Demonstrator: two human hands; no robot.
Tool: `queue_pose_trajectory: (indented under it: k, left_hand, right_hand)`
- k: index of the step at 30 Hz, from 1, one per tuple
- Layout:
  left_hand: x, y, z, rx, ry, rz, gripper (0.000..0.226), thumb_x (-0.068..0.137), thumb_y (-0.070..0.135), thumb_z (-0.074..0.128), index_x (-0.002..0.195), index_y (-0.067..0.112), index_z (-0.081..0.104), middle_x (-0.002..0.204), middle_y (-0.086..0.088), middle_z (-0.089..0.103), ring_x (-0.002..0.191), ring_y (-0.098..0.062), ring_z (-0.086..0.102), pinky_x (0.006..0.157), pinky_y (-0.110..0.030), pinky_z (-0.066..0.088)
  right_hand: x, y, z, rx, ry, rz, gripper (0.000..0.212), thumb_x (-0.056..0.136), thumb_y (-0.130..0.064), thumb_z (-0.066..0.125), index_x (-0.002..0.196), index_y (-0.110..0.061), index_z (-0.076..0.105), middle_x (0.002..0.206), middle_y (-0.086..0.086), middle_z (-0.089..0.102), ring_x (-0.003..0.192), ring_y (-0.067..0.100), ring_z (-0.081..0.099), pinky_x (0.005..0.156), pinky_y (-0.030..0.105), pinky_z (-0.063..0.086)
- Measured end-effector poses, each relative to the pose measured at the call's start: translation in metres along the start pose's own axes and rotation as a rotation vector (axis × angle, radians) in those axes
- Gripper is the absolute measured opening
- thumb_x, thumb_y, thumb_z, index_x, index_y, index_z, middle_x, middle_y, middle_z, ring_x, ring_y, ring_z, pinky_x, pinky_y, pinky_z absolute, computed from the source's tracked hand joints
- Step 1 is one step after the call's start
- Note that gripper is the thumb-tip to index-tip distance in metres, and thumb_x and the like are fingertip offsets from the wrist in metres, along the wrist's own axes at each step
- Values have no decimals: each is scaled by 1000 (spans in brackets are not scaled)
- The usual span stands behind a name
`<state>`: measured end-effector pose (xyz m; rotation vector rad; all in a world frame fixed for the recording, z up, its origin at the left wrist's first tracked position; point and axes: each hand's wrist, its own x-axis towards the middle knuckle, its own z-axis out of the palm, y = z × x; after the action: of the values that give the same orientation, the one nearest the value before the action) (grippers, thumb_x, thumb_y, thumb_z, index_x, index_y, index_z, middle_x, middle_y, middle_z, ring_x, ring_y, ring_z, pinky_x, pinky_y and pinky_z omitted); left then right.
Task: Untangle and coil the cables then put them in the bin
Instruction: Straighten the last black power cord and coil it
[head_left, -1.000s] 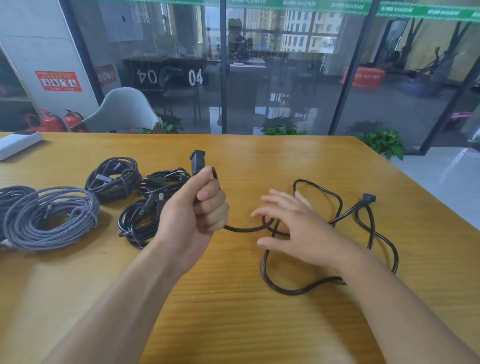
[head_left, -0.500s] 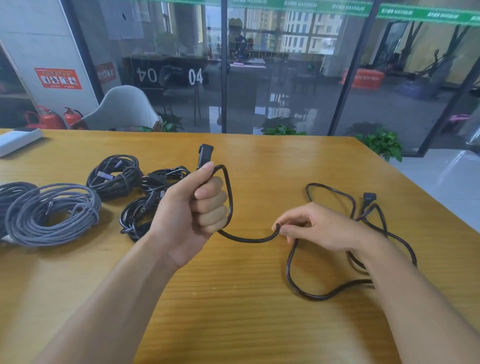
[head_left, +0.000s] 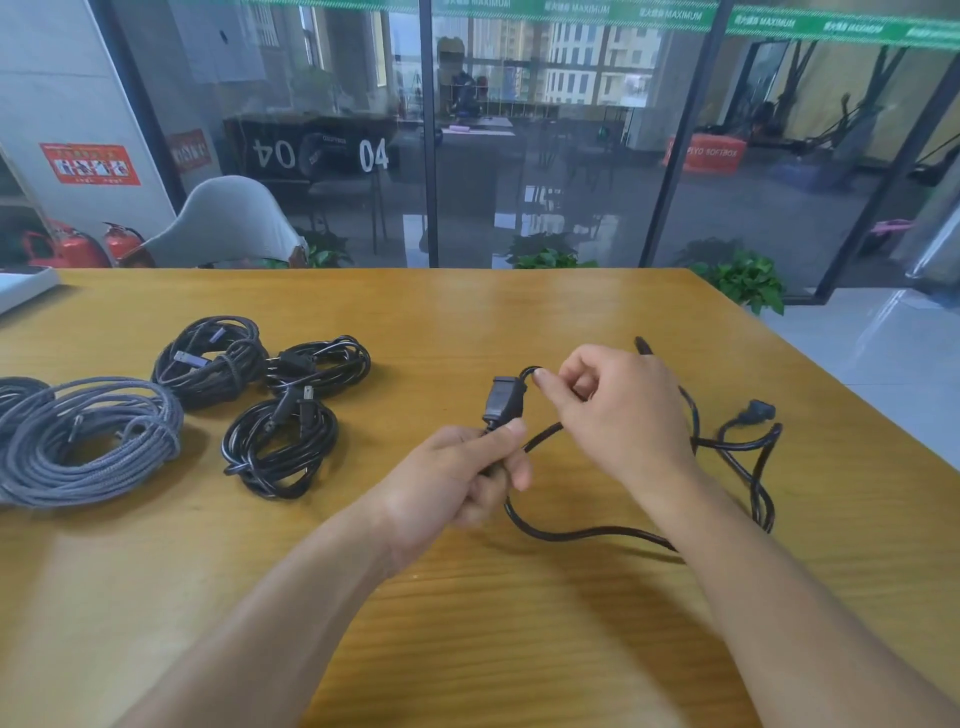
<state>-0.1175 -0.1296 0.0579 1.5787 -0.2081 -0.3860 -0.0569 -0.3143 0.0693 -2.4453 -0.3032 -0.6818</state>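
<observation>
Above the middle of the wooden table (head_left: 519, 312), you hold a loose black power cable (head_left: 582, 532) in both hands. Your left hand (head_left: 457, 483) has its fingers curled round the cable just below its black connector (head_left: 503, 402), which stands upright above your thumb. Your right hand (head_left: 618, 410) pinches a small bend of the same cable beside the connector's top. From your hands the cable trails in slack loops on the table to your right, ending in a black plug (head_left: 758, 413). To your left lie three coiled black cables (head_left: 280, 447) and a coiled grey cable (head_left: 88, 441), near one another.
</observation>
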Motion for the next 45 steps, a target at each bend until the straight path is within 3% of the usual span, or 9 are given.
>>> queue_pose_trajectory:
  k: [9, 13, 18, 21, 25, 28, 32, 38, 45]
  left_hand:
    - [7, -12, 1, 105, 278, 63, 51, 108, 46, 46, 92, 11, 79, 64, 0, 26, 56, -15, 23, 58, -28, 25]
    - [8, -9, -6, 59, 339, 104, 58, 109, 41, 45, 93, -10, 69, 59, 3, 28, 49, -10, 27, 55, -23, 29]
    - [7, -7, -7, 23, 311, 128, 55, 109, 43, 46, 99, -4, 73, 64, 0, 23, 60, -17, 18, 54, -25, 23]
    - [5, -4, -14, -16, 365, 120, 50, 109, 45, 45, 96, 4, 71, 62, 4, 25, 57, -15, 18, 55, -27, 22]
    - [5, -3, -24, -94, 404, 141, 45, 110, 43, 44, 87, 9, 63, 58, 5, 24, 53, -13, 18, 53, -27, 19]
    - [4, -2, -27, -169, 395, 164, 45, 109, 42, 45, 82, 11, 62, 59, 3, 21, 54, -16, 15, 55, -31, 14]
    - [2, 3, -33, -279, 387, 201, 46, 110, 41, 45, 78, 13, 63, 60, 3, 18, 51, -14, 14, 52, -29, 13]
    - [-2, 9, -41, -424, 440, 241, 49, 109, 42, 45, 73, 16, 64, 60, 5, 17, 49, -12, 15, 52, -28, 13]
    - [-7, 15, -46, -503, 446, 264, 46, 109, 41, 46, 74, 16, 63, 60, 6, 16, 49, -12, 14, 51, -28, 12]
  right_hand:
    - [2, 0, -29, 536, -518, 121, 20, 102, -26, 65, 87, -23, 78, 86, -2, 77, 73, 6, 64, 64, 22, 46]
    - [2, 7, -43, 474, -636, 53, 14, 101, -28, 67, 95, -25, 79, 91, -7, 79, 95, 15, 72, 91, 32, 53]
    - [-9, -7, -20, 395, -671, 11, 20, 108, -28, 54, 100, -27, 72, 80, -14, 70, 76, 8, 63, 78, 32, 52]
    - [-10, -10, -17, 341, -679, -7, 26, 111, -39, 42, 113, -33, 67, 80, -6, 59, 74, 28, 54, 67, 36, 43]
    - [-8, -6, -19, 455, -720, 79, 65, 104, -59, 33, 102, -6, 70, 84, 4, 58, 82, 20, 59, 82, 25, 48]
    - [-8, -6, -20, 590, -722, 85, 50, 106, -50, 39, 98, -10, 69, 94, 8, 68, 92, 13, 65, 82, 7, 45]
    - [-9, -3, -14, 712, -616, 19, 28, 106, -37, 48, 120, -20, 65, 117, -3, 72, 117, 4, 65, 99, 12, 46]
    - [-10, 3, -11, 787, -498, -78, 29, 100, 10, 54, 116, -10, 65, 117, 3, 74, 118, 18, 68, 104, 28, 51]
    - [-11, 3, 6, 803, -345, 0, 2, 95, -8, 72, 97, -7, 74, 86, 11, 76, 72, 24, 71, 71, 34, 60]
